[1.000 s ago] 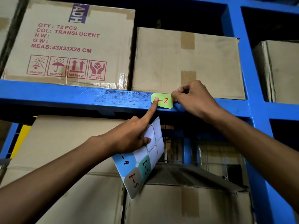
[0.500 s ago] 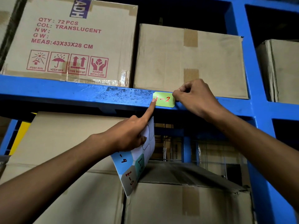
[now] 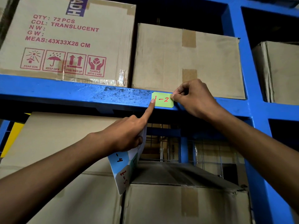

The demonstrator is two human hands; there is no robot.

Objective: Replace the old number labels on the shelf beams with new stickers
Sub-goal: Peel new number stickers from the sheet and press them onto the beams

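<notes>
A green sticker (image 3: 163, 100) marked "1-2" in red lies on the front of the blue shelf beam (image 3: 80, 94). My left hand (image 3: 127, 135) presses its index fingertip on the sticker's left edge while its other fingers hold a sticker sheet (image 3: 125, 168) that hangs down, showing "1-4" and "1-5". My right hand (image 3: 194, 99) pinches the sticker's upper right corner with thumb and fingertips. Left of the sticker the beam's paint is scuffed and speckled dark.
A printed carton (image 3: 64, 41) and a plain taped carton (image 3: 186, 59) stand on the beam. More cartons (image 3: 178, 204) fill the level below. A blue upright post (image 3: 239, 62) rises on the right, with another carton (image 3: 281, 70) beyond it.
Both hands stay on the green sticker. The sticker sheet under my left hand has swung more edge-on, showing less of its face. The view has shifted slightly.
</notes>
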